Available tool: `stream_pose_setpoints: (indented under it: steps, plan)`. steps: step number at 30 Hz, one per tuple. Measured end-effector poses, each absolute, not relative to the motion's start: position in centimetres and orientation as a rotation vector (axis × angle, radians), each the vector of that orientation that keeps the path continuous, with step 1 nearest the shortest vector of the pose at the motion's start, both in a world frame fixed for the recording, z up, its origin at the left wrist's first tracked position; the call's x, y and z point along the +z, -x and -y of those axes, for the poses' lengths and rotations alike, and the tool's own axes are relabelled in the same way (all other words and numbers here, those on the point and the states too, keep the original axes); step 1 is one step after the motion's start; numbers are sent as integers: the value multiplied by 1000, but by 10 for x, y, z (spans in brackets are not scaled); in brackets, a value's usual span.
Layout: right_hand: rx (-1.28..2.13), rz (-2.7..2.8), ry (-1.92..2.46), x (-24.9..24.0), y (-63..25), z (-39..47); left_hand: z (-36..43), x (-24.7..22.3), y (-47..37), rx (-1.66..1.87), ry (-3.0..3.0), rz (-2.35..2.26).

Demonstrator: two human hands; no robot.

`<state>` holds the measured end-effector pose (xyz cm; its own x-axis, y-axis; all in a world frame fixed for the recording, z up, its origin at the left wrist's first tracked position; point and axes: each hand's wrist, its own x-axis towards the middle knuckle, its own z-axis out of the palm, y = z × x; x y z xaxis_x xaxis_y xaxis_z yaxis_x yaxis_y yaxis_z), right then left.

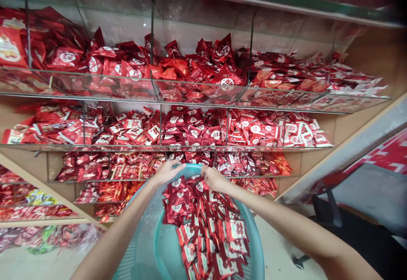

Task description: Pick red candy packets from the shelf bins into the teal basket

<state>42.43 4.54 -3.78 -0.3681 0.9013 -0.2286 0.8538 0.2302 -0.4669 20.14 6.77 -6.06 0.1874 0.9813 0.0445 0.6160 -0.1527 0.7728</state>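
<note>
Basket: the turquoise basket (143, 237), mesh-walled, sits straight in front of me; far rim close to the lower shelves, near edge running out of view.
Load: dark red packets (178, 199) with white ovals at the far end; cream-labelled packets (219, 229) in red wrappers heaped nearer me, toward the right side.
Left hand: my left hand (167, 172) has its fingers gripping the far rim, left of its middle, thumb laid along it.
Right hand: my right hand (215, 179) has its fingers curled closed on the same rim, a little to the right, just beside a dark red packet; touching it or not, I cannot tell.
Shelves: far side, stacked tiers filled with red packets (193, 129), parted by glass dividers (152, 38).
Left unit: lower tiers, yellow packets (40, 196) among red ones.
Floor: pale floor (276, 256); bagged goods (57, 237), some green, lie at left below that unit.
Right side: a black chair (332, 216), beyond my forearm.
</note>
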Motion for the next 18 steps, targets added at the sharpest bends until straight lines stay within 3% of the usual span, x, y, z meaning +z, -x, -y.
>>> stream_pose_setpoints:
  steps: [12,18]
  plan:
    - [1117,2051,1662,-59,-420,-45,-67,-57,-203,725,-1909,-1504]
    - [959,2152,1677,-71,-423,-39,-66,-56,-203,740,-1903,-1499]
